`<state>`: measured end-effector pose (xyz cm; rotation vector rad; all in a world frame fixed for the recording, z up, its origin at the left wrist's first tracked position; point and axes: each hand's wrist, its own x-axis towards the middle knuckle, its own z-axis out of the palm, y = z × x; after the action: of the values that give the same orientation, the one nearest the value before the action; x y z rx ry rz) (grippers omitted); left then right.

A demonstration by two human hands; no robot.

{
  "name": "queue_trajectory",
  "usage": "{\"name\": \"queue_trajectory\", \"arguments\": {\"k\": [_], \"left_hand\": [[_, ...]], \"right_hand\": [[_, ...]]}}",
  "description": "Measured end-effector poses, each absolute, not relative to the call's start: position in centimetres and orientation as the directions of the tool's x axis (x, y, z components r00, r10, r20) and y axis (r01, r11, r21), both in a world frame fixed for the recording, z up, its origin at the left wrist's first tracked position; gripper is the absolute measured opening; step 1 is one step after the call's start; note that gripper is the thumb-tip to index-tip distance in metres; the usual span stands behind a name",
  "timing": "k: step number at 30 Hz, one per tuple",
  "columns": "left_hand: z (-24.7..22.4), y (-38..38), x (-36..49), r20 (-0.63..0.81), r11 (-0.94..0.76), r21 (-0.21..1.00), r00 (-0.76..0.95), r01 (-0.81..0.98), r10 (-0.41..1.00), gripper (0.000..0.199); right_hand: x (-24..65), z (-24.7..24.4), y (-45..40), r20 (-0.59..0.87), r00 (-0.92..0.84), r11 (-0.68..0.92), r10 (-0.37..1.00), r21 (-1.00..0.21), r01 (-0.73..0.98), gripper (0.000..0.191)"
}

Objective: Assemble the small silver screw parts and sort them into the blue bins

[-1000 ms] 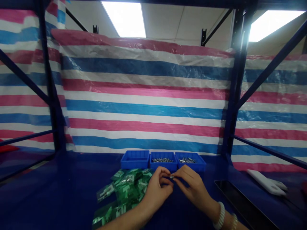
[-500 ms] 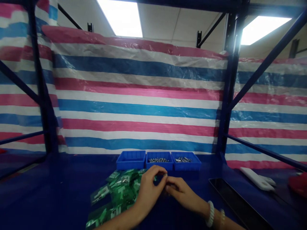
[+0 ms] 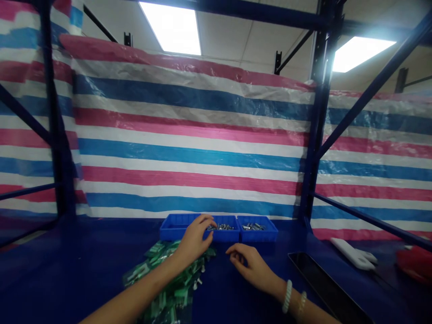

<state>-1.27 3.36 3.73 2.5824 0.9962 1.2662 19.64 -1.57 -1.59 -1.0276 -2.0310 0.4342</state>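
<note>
My left hand [image 3: 197, 238] reaches over the front edge of the middle blue bin [image 3: 224, 235], which holds small metal parts. Its fingers are apart and curved, and nothing shows between them. My right hand [image 3: 251, 265] hovers over the blue table with its fingers curled together; whether it holds something small is hidden. A pile of green and clear plastic packets [image 3: 175, 288] lies under and beside my left forearm, with a few small silvery pieces [image 3: 197, 282] at its right edge.
The left blue bin [image 3: 167, 234] and the right blue bin [image 3: 259, 235], with metal pieces, flank the middle one. A black phone-like slab [image 3: 324, 285], a white device [image 3: 351, 254] and a red item [image 3: 415, 263] lie rightward. Blue posts [image 3: 310, 171] frame a striped sheet [image 3: 192, 153].
My hands were together above the table and have come apart. My left hand has moved forward to the middle bin. My right hand stays near its earlier place.
</note>
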Motion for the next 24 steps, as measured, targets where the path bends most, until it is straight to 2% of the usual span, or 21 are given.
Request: {"name": "queue_trajectory", "arguments": {"k": [5,9,11,16,21,24], "left_hand": [[3.3,1.1,-4.1,0.548,-0.789,0.3,0.581,0.536,0.602,0.021],[3.8,1.5,-4.4,0.485,-0.785,0.322,0.62,0.53,0.617,0.017],[3.7,1.9,-4.3,0.505,-0.772,0.38,0.585,0.51,0.635,0.017],[3.0,2.7,-4.4,0.54,-0.652,0.638,0.366,0.41,0.758,0.017],[2.6,3.2,-4.4,0.511,-0.587,0.72,0.288,0.37,0.81,0.017],[2.3,3.4,-4.3,0.478,-0.537,0.774,0.247,0.334,0.843,0.018]], "right_hand": [[18.2,-2.2,-1.3,0.425,-0.474,0.637,0.771,-0.492,0.594,0.026],[16.2,-2.1,-0.6,0.377,-0.395,0.537,0.838,-0.438,0.72,0.015],[15.1,-2.0,-0.3,0.368,-0.317,0.461,0.874,-0.419,0.782,0.014],[12.7,-1.8,0.4,0.373,-0.228,0.386,0.899,-0.431,0.816,0.013],[12.2,-1.6,0.9,0.356,-0.245,0.404,0.902,-0.497,0.768,0.004],[13.3,-1.4,0.9,0.32,-0.295,0.431,0.9,-0.56,0.707,0.012]]}}
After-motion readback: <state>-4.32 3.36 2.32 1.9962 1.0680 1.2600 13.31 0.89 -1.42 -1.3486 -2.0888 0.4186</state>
